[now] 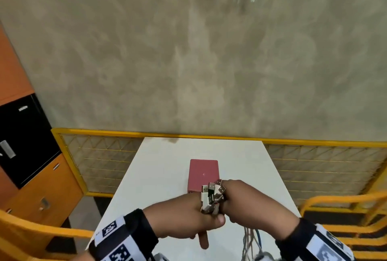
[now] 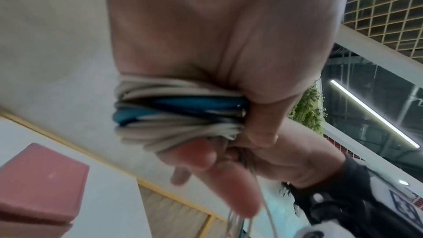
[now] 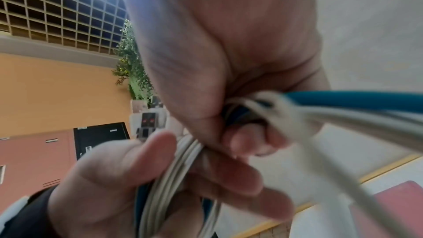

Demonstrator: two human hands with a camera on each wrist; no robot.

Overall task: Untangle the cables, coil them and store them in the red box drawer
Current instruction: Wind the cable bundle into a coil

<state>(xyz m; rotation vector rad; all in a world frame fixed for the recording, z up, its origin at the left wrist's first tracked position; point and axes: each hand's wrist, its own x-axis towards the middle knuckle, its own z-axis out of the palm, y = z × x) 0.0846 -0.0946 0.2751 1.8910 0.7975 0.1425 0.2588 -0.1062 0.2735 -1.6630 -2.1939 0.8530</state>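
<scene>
A bundle of white and blue cables [image 2: 178, 113] is held between both hands above the near part of the white table [image 1: 159, 168]. My left hand [image 1: 188, 214] grips the bundle, fingers curled round it, with one finger pointing down. My right hand [image 1: 240, 200] grips the same bundle from the right. A cluster of USB plugs [image 1: 212, 194] sticks up between the hands. Loose cable lengths [image 1: 250, 242] hang below toward the table's near edge. The red box [image 1: 204, 173] lies flat just beyond the hands; I cannot see its drawer.
A yellow mesh railing [image 1: 100, 151] runs behind and beside the table. Orange and black lockers [image 1: 27, 156] stand at the left. Yellow rails [image 1: 339, 202] curve at the near right, and grey floor lies beyond the railing.
</scene>
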